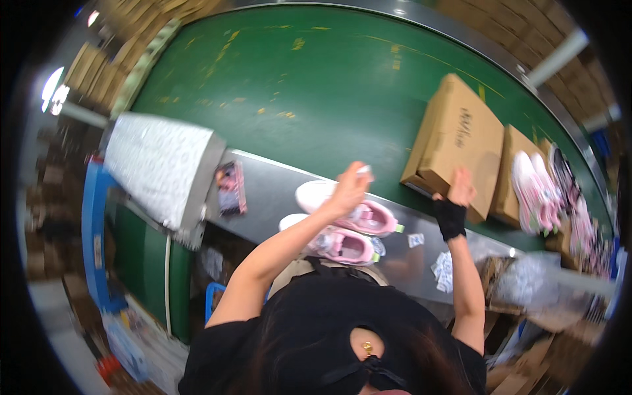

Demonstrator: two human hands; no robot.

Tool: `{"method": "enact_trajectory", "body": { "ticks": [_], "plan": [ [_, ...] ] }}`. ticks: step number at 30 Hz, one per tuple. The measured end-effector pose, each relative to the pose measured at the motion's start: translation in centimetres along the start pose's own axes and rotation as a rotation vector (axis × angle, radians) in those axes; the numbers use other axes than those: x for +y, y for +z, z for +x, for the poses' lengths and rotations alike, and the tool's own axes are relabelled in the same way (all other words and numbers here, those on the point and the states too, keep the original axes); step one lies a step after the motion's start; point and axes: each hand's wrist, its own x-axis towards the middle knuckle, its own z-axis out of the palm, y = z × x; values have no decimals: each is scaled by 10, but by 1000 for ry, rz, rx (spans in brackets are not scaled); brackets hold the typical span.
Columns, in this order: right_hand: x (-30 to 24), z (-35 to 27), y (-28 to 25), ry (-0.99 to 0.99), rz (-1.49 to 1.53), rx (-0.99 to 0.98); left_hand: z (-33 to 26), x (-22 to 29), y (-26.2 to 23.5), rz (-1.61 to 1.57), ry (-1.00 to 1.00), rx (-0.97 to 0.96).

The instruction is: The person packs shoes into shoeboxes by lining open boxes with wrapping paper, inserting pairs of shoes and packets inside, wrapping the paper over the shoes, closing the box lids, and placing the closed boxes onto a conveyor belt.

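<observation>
From afar, my left hand (352, 189) pinches a white piece (363, 170) above the pink shoes (337, 243), lying lengthwise along the worktop's (263, 197) near edge, toes leftward; my right hand (462, 189), fingers extended, touches the box (475, 141).

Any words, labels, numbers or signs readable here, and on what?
None reads clearly enough to quote.
Large cardboard box by the right hand: dark marks, too blurred.
Small white packets: markings too small.
Green work surface: yellow marks, no legible text.
</observation>
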Motion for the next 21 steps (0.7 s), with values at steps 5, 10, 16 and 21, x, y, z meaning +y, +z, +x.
{"method": "enact_trajectory", "body": {
  "ticks": [5, 10, 16, 21],
  "plan": [
    [-27, -16, -63, 310, 880, 174, 2, 60, 18, 188, 573, 199],
    [40, -25, -61, 793, 2024, 20, 19, 21, -15, 618, 110, 8],
    [9, -100, 2, 1347, 1927, -277, 18, -34, -71, 409, 447, 222],
    [32, -139, 21, 1636, 1950, 134, -12, -39, -164, 473, 527, 509]
  ]
}}
